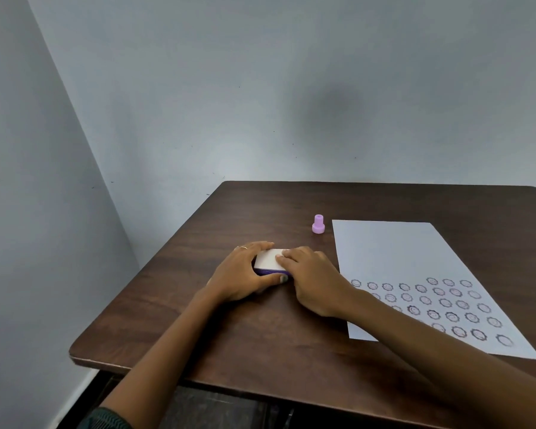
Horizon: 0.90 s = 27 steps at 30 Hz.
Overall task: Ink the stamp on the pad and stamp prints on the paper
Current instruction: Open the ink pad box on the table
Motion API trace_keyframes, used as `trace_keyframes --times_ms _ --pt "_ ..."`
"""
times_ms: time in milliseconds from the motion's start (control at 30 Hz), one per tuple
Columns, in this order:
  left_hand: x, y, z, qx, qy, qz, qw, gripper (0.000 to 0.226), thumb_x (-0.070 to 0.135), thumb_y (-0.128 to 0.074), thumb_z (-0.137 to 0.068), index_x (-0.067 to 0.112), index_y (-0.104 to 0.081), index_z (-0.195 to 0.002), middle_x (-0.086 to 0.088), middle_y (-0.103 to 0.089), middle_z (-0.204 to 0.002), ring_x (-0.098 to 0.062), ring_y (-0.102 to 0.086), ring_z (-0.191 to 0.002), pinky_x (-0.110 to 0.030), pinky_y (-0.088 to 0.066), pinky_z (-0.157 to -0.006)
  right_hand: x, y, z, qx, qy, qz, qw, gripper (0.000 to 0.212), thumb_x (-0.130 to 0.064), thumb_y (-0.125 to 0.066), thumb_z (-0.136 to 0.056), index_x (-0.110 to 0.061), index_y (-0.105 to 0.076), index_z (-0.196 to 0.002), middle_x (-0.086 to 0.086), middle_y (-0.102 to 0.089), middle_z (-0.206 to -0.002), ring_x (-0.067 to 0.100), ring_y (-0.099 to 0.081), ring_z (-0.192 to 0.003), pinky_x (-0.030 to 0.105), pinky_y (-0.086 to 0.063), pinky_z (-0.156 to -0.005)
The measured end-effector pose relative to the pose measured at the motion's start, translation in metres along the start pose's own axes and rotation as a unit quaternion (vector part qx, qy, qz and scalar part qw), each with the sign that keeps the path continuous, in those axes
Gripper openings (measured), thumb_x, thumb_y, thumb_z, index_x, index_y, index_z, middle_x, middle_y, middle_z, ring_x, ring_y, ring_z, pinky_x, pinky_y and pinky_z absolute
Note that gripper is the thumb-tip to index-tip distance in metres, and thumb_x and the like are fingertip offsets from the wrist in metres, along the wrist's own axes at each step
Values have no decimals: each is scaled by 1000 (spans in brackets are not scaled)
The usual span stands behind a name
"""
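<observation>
A small ink pad (pixel 268 260) with a white lid and a purple base lies on the brown table (pixel 260 335). My left hand (pixel 245 274) wraps its left side, thumb along the front edge. My right hand (pixel 313 278) rests its fingers on the lid's right side. A little purple stamp (pixel 318 224) stands upright by itself behind the pad, near the top left corner of the paper. The white paper (pixel 399 252) lies to the right, with several rows of round dark prints (pixel 446 305) on its near half. My right forearm covers part of the prints.
Grey walls meet in a corner behind and to the left of the table. The table's left edge and near edge drop off to a dark floor.
</observation>
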<state>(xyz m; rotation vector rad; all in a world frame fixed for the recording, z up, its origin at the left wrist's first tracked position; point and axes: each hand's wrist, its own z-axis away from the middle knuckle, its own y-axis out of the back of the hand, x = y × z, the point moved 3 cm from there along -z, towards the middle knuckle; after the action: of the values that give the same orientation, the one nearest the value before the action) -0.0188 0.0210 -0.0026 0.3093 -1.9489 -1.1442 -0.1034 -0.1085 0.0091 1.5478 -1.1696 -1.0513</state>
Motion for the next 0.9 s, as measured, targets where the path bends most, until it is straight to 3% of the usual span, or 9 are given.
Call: trace_keyframes --times_ms 67,167,267,433,567,900 --pt "-1 0 0 2 4 1 1000 72 55 -71 -71 32 -46 -134 14 -47 -140 -8 -39 -129 -20 -30 -100 5 4 -2 30 -8 -56 998 45 -14 -42 -90 -13 -39 -135 7 -42 -143 24 -35 -130 38 -29 -105" --pt "-2 0 -1 3 4 -8 1000 70 56 -70 -72 34 -46 -133 14 -47 -140 -7 -38 -129 -22 -31 -101 23 19 -10 172 -42 -137 975 35 -9 -48 -85 -10 -56 -119 10 -59 -124 28 -49 -114 39 -38 -100" --pt "-4 0 -3 -1 6 -11 1000 69 56 -68 -73 35 -46 -134 14 -47 -140 -7 -37 -129 -22 -31 -100 51 32 -26 243 -125 -146 951 32 -4 -49 -83 -8 -59 -113 14 -59 -118 31 -49 -109 43 -41 -95" --pt "-10 0 -8 4 19 -19 1000 73 62 -65 -70 34 -46 -134 12 -48 -140 -9 -38 -130 -25 -30 -101 99 31 -54 184 -211 -170 945 35 -8 -56 -84 -6 -56 -119 17 -51 -129 31 -47 -118 36 -36 -99" --pt "-13 -1 -10 0 28 -23 999 78 69 -57 -64 35 -45 -134 12 -47 -141 -9 -37 -131 -32 -30 -107 105 23 -62 147 -208 -186 949 32 -8 -58 -85 -2 -57 -117 18 -55 -126 29 -53 -113 24 -35 -87" --pt "-16 -1 -13 5 30 -34 999 71 63 -63 -72 35 -45 -135 12 -46 -142 -11 -36 -132 -36 -29 -108 101 14 -58 170 -198 -213 941 23 -5 -54 -87 0 -63 -108 19 -67 -109 26 -62 -96 23 -41 -78"
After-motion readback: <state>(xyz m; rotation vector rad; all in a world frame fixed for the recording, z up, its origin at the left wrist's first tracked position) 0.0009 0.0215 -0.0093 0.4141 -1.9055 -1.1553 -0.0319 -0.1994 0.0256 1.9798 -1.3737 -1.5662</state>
